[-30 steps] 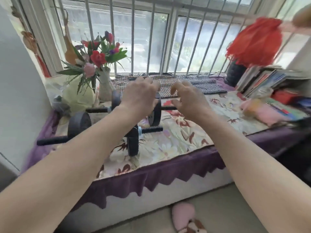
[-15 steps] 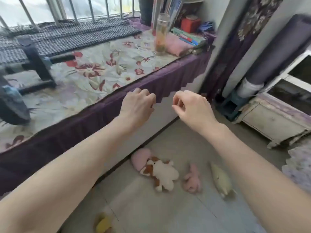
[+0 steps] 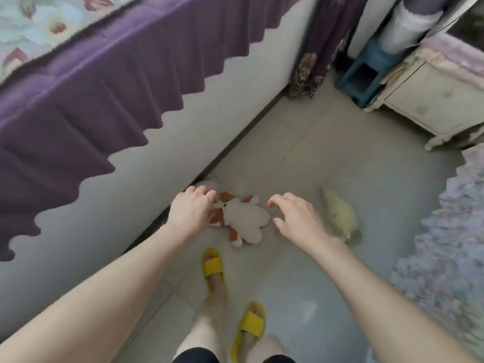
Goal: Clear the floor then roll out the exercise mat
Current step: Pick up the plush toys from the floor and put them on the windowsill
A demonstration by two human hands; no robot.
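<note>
A white and orange plush toy (image 3: 245, 222) lies on the grey tiled floor (image 3: 327, 179) near the wall. My left hand (image 3: 192, 212) hovers over its left side, fingers curled, empty. My right hand (image 3: 296, 218) is spread open just right of it, also empty. A pale yellow plush toy (image 3: 340, 216) lies on the floor to the right of my right hand. A pink plush (image 3: 208, 184) peeks out beyond my left fingers, mostly hidden. The rolled purple and white mat (image 3: 403, 24) stands upright in the far right corner.
A purple-fringed bench cover (image 3: 91, 82) hangs at the left. A blue stool (image 3: 364, 77) and a cream cabinet (image 3: 432, 100) stand at the back right. A lilac bedspread (image 3: 450, 244) hangs at the right. My feet in yellow slippers (image 3: 213, 265) stand below the toys.
The view has swung from the windowsill and dumbbells down to the floor. Both hands have dropped from above the bench to just over the white and orange plush toy.
</note>
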